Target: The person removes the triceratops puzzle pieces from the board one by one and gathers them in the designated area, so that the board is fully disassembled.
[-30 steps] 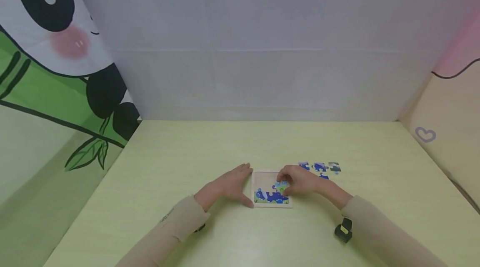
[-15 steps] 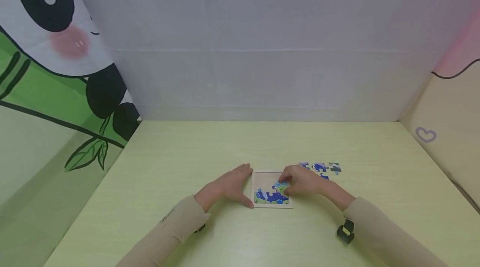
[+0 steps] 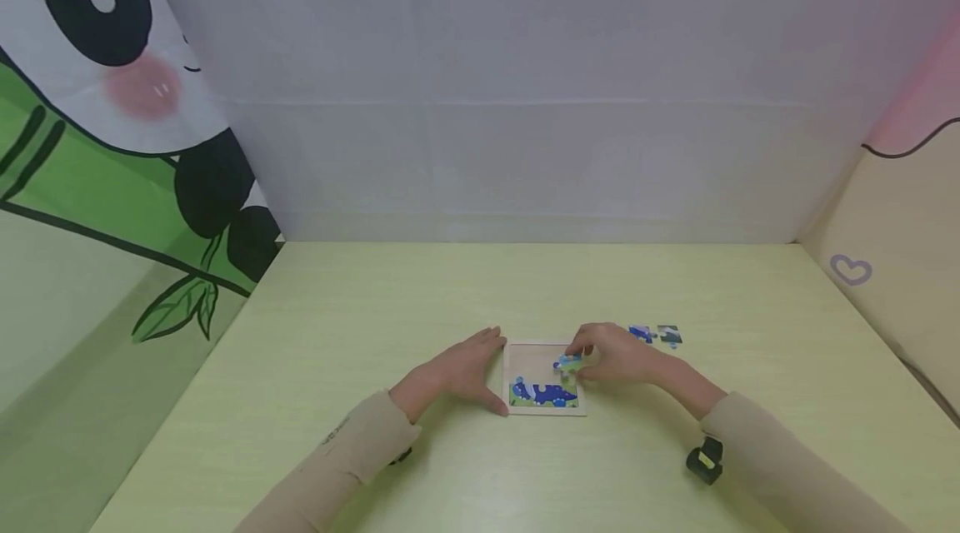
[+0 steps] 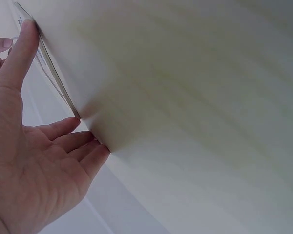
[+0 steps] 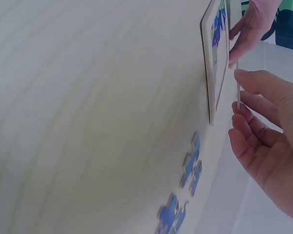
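A square wooden puzzle tray (image 3: 525, 361) lies flat on the table, with joined blue dinosaur pieces (image 3: 546, 394) along its near side. My left hand (image 3: 467, 366) spans the tray's left edge, thumb at the near corner and straight fingers at the far one. In the left wrist view, the thumb (image 4: 24, 53) touches the tray's rim. Between thumb and fingers my right hand (image 3: 617, 354) pinches a blue-and-green puzzle piece (image 3: 567, 364) over the tray's right side. The right wrist view shows that puzzle piece (image 5: 238, 100) edge-on, apart from the tray.
Loose jigsaw pieces (image 3: 669, 335) lie on the table (image 3: 420, 291) beyond the right hand. The right wrist view shows several loose pieces (image 5: 190, 163) beside the tray. A pale backdrop (image 3: 540, 158) stands behind the table, with printed side panels left and right.
My right hand has lifted the blue-and-green puzzle piece away from the dinosaur pieces and moved slightly right and back. It now covers some loose pieces. The left hand has stayed put.
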`<state>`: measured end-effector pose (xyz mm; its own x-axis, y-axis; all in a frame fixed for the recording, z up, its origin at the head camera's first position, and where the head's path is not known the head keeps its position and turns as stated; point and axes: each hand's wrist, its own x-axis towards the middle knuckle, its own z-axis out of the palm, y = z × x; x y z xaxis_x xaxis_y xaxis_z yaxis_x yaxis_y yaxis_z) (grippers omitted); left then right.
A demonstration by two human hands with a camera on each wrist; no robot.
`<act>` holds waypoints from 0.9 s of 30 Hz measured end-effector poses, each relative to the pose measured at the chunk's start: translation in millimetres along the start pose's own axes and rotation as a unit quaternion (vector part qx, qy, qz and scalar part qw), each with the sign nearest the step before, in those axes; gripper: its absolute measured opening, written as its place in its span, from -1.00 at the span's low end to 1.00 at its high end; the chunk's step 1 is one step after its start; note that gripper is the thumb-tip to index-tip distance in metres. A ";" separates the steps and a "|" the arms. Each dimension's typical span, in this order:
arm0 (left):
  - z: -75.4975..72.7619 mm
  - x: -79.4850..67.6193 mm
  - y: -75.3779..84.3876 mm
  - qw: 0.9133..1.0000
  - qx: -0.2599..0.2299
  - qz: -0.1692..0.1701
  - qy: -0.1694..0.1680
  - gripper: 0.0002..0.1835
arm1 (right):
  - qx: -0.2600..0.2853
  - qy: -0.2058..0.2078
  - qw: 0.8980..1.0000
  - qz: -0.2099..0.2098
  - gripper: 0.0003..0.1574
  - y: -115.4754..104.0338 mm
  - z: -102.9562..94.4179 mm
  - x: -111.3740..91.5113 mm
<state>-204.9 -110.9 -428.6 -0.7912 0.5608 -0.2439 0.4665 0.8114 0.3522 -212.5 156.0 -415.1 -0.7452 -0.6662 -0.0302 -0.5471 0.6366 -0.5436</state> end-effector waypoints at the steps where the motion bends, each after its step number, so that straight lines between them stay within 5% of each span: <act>1: -0.1 -0.1 0.1 1.000 -0.001 0.000 0.000 0.18 | -0.004 0.004 1.000 -0.006 -0.67 1.3 -2.0 -2.1; 7: -1.0 -1.1 0.8 1.000 -0.001 -0.003 -0.001 0.18 | -0.024 0.021 0.999 -0.023 -0.69 12.7 -12.6 -16.2; 27: -1.5 -1.9 1.3 1.000 -0.007 0.004 0.003 0.17 | -0.003 0.091 0.995 0.028 -0.67 69.9 -35.9 -82.6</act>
<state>-203.4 -111.1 -426.3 -0.7902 0.5661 -0.2348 0.4670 0.8043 0.3675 -202.9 269.5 -420.5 -0.8309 -0.5487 0.0925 -0.5048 0.6733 -0.5402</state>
